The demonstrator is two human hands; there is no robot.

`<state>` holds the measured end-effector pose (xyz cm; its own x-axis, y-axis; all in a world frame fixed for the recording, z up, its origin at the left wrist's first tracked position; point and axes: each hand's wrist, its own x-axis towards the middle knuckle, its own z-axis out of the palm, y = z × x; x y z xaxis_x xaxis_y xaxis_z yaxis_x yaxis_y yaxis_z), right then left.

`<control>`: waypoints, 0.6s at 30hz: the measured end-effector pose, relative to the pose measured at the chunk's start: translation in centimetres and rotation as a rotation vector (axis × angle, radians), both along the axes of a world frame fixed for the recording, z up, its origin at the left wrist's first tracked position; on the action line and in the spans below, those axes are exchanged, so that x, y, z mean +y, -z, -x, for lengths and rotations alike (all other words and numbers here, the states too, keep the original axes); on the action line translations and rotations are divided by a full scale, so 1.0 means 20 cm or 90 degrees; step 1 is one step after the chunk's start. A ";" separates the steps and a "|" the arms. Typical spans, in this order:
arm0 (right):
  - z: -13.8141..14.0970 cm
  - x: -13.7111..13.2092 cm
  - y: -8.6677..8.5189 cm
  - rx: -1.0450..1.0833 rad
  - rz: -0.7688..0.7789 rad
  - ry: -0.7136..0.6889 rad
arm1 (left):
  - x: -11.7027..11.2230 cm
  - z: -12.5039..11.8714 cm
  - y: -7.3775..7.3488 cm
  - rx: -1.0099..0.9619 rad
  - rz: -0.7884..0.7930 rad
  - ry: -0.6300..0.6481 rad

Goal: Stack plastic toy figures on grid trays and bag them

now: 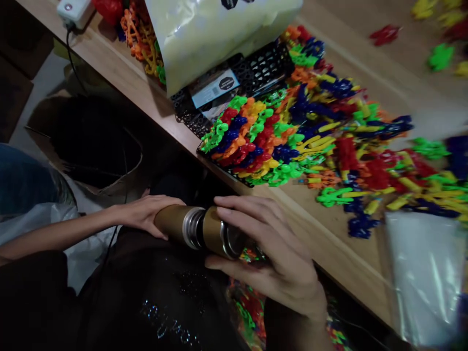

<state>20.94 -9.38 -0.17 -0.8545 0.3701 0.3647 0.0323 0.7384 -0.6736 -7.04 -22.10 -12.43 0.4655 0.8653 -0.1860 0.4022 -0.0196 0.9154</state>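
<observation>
A gold thermos flask [175, 224] with a silver collar lies sideways over my lap, below the table edge. My left hand [146, 214] is wrapped round the flask's body. My right hand [270, 253] is closed round the flask's gold cap [219, 236], fingers over the top and thumb underneath. Cap and body still touch at the silver ring.
A wooden table [329, 229] carries a heap of coloured plastic pieces [303, 141], a black mesh tray [256, 73], a pale bag [204, 34] and a clear plastic bag [424, 273]. More coloured pieces [248, 307] lie in my lap. A dark bin [95, 146] stands on the floor to the left.
</observation>
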 end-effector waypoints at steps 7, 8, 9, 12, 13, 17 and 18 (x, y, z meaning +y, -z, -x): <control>-0.02 0.00 -0.04 -0.075 -0.033 -0.050 | 0.02 -0.03 0.01 0.006 -0.007 0.015; -0.02 -0.01 -0.03 -0.080 -0.026 -0.058 | 0.02 -0.03 0.02 0.004 -0.012 0.013; -0.01 -0.01 -0.02 -0.082 -0.017 -0.062 | 0.02 -0.03 0.02 0.004 -0.016 0.009; 0.00 -0.04 0.03 -0.083 -0.006 -0.021 | 0.01 -0.03 0.02 0.027 -0.022 -0.029; 0.00 -0.04 0.04 -0.083 -0.006 0.005 | 0.01 -0.03 0.02 0.042 -0.020 -0.041; 0.05 -0.11 0.08 -0.074 -0.017 0.117 | -0.03 -0.04 0.00 0.108 -0.040 -0.090; 0.07 -0.13 0.09 -0.081 -0.025 0.149 | -0.03 -0.04 0.01 0.123 -0.059 -0.119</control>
<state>19.58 -12.01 -1.91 -0.7871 0.5511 0.2772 0.2886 0.7261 -0.6240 -6.30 -22.79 -12.56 0.2599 0.9501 -0.1724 0.5733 -0.0082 0.8193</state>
